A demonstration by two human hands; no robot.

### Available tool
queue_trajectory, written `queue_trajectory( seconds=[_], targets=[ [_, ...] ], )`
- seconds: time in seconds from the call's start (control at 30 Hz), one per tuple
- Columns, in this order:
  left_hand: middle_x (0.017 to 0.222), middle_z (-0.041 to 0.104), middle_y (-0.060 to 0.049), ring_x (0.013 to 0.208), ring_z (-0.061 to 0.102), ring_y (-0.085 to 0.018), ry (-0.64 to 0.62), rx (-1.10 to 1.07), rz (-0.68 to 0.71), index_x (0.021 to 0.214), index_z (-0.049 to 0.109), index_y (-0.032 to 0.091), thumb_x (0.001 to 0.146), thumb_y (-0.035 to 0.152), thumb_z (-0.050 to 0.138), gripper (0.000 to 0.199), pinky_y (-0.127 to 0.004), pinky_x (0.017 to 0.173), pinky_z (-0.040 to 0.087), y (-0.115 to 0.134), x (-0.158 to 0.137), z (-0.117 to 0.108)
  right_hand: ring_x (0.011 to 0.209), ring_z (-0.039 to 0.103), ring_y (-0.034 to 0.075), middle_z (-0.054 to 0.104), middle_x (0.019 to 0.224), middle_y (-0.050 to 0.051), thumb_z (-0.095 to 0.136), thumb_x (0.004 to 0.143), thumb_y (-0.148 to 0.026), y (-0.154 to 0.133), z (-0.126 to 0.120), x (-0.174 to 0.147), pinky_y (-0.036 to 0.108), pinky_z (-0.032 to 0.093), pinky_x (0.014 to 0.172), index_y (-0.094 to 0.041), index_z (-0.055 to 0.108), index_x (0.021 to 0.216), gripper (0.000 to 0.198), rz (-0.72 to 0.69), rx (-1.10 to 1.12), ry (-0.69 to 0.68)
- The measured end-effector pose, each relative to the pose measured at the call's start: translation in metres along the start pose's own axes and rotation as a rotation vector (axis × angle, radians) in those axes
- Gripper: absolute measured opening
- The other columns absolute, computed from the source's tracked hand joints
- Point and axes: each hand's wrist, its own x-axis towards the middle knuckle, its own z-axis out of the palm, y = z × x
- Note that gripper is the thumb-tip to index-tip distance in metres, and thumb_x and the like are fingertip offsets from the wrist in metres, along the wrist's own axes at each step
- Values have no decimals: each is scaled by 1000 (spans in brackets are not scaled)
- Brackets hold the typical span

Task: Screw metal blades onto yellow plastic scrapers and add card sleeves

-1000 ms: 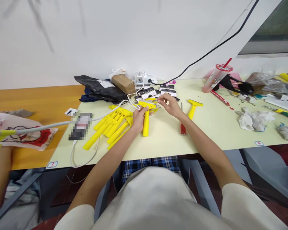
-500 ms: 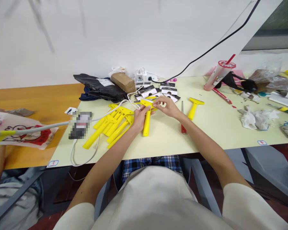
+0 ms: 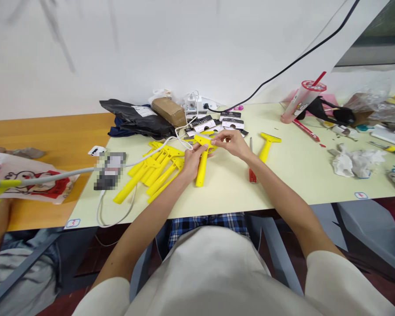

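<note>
My left hand (image 3: 192,160) is closed around the head end of a yellow scraper (image 3: 202,169), whose handle points down toward me. At the right side of that head, the fingers of my right hand (image 3: 232,142) are pinched together; whatever they hold is too small to make out. Left of my left hand lies a pile of yellow scrapers (image 3: 151,169). Another yellow scraper (image 3: 266,147) rests to the right, beyond my right forearm. A screwdriver with a red handle (image 3: 252,175) lies beside that forearm, partly hidden by it.
Black-and-white cards (image 3: 204,124), a brown box (image 3: 169,111) and a black plastic bag (image 3: 136,120) lie along the wall. A white cable crosses the pile. To the right are a cup with a straw (image 3: 303,103), a red marker (image 3: 306,130) and crumpled tissue (image 3: 357,161).
My right hand has shifted very slightly at the scraper's head. My left hand keeps its hold, and the view has moved a little.
</note>
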Motion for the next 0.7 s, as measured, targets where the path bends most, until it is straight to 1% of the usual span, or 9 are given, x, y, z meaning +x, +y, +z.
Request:
queue_trajectory(
  seconds=[0.1, 0.17, 0.23, 0.3, 0.37, 0.43, 0.53, 0.7],
  targets=[
    [114, 79, -7, 109, 78, -24, 37, -57, -1, 101, 76, 17, 80, 24, 88, 25, -34, 94, 67, 0, 3, -1, 85, 67, 24, 79, 97, 7, 73, 97, -60, 1, 1, 1, 36, 49, 73, -23, 82, 96, 38, -5, -29, 156],
    [106, 78, -5, 108, 79, -23, 99, -108, 13, 97, 72, 17, 81, 21, 87, 23, -35, 98, 65, 1, 7, -3, 86, 68, 24, 79, 96, 8, 65, 102, -61, 8, 0, 2, 36, 50, 75, -22, 80, 101, 41, -4, -63, 180],
    [98, 77, -4, 108, 79, -23, 177, -158, 46, 91, 68, 18, 80, 19, 88, 23, -36, 101, 65, 4, 11, -5, 84, 68, 25, 78, 95, 8, 63, 104, -57, 17, -1, 3, 37, 51, 77, -22, 80, 102, 39, -32, -134, 99],
    [94, 76, -3, 108, 79, -24, 233, -195, 82, 86, 64, 19, 79, 18, 90, 26, -35, 100, 65, 7, 14, -7, 85, 67, 26, 77, 97, 9, 68, 103, -49, 26, 0, 1, 39, 52, 81, -22, 82, 99, 31, -89, -230, -53],
    [94, 77, -3, 109, 79, -24, 263, -217, 102, 85, 64, 20, 78, 20, 91, 28, -34, 98, 66, 10, 17, -10, 91, 68, 27, 76, 103, 10, 74, 98, -40, 32, 3, -1, 42, 53, 88, -23, 84, 97, 20, -143, -286, -203],
    [95, 78, -3, 108, 79, -24, 273, -229, 105, 85, 65, 20, 78, 23, 92, 29, -32, 95, 67, 12, 18, -11, 96, 68, 28, 74, 106, 10, 78, 95, -33, 33, 8, -4, 42, 53, 93, -24, 86, 95, 12, -160, -302, -290],
    [93, 78, -3, 108, 80, -24, 261, -241, 105, 85, 65, 19, 77, 25, 93, 30, -30, 91, 67, 13, 18, -12, 94, 69, 26, 74, 103, 8, 80, 93, -26, 32, 18, -6, 40, 52, 90, -24, 87, 95, 8, -145, -334, -306],
    [91, 79, -4, 106, 80, -26, 208, -246, 82, 84, 66, 19, 75, 17, 92, 27, -30, 87, 66, 10, 17, -10, 92, 69, 25, 73, 102, 8, 81, 93, -22, 36, 29, -5, 35, 50, 83, -22, 88, 96, 8, -144, -380, -316]
  ],
)
